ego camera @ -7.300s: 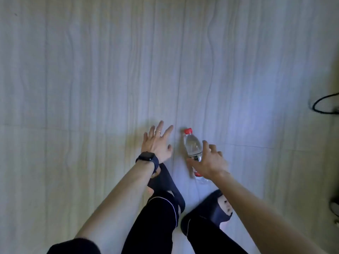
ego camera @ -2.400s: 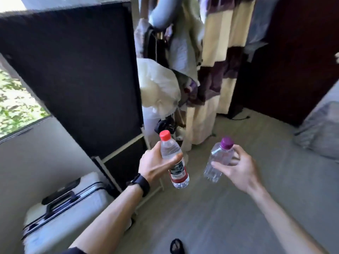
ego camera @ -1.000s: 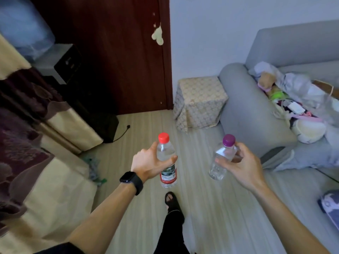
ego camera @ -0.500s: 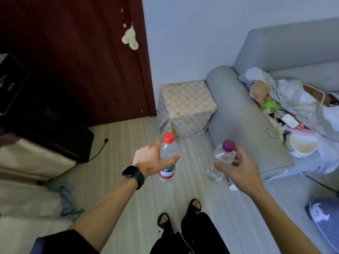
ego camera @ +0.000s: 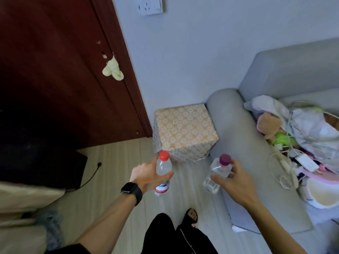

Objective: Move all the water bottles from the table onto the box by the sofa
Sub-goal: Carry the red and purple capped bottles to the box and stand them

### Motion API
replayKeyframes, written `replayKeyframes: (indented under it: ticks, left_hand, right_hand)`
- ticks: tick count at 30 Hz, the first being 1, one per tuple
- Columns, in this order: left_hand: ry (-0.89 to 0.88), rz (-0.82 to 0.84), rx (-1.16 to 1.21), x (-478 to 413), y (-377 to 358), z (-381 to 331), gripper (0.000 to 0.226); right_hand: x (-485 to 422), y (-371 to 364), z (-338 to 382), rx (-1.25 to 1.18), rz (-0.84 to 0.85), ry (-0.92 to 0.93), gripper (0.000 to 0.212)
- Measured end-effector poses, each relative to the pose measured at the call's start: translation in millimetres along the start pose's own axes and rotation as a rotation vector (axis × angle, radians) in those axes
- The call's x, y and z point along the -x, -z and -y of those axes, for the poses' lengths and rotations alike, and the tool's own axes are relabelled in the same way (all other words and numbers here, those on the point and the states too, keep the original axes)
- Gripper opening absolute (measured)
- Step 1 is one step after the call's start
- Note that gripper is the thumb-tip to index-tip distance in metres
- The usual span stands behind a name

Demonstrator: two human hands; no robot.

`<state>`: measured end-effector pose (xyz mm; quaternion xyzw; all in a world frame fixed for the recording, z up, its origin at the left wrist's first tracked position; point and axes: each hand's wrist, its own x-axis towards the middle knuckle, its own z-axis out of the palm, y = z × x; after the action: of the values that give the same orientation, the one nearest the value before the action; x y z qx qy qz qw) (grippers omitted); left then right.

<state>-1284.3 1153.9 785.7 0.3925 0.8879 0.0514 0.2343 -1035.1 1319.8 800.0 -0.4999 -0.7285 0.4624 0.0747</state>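
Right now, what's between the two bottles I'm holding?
Only bare floor shows between the red-capped bottle and the purple-capped bottle in the head view.

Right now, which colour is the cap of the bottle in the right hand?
Purple, seen best in the head view: cap, right hand.

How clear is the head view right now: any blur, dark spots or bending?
Head view: both bottles, red-capped and purple-capped, and the box read fairly sharp; the left side by the door sinks into near-black shadow; the wide lens tilts and bends the door frame and sofa; no strong glare.
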Motion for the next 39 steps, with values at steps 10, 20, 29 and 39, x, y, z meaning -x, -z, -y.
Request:
replayKeyframes:
  ticks: [10,20,29,39]
  left_hand:
    - [0.132,0.081,0.175,-133,2,-36,0.067]
    - [0.262,0.104,0.388,-267,2,-63,0.077]
    - [0.450,0.115,0.456,-373,-48,-99,0.075]
    - [0.500,-0.060,0.726,-457,-133,-130,0.068]
  right_hand:
    - [-149,16,15,0.155,0.123,-0.033,0.056]
    - [-284,4,30,0.336,0.264,-0.088,0.055]
    - [-416,-25,-12,0.417,0.409,-0.080,0.047]
    - [-529,-71,-86,0.283,0.279,0.015,0.058]
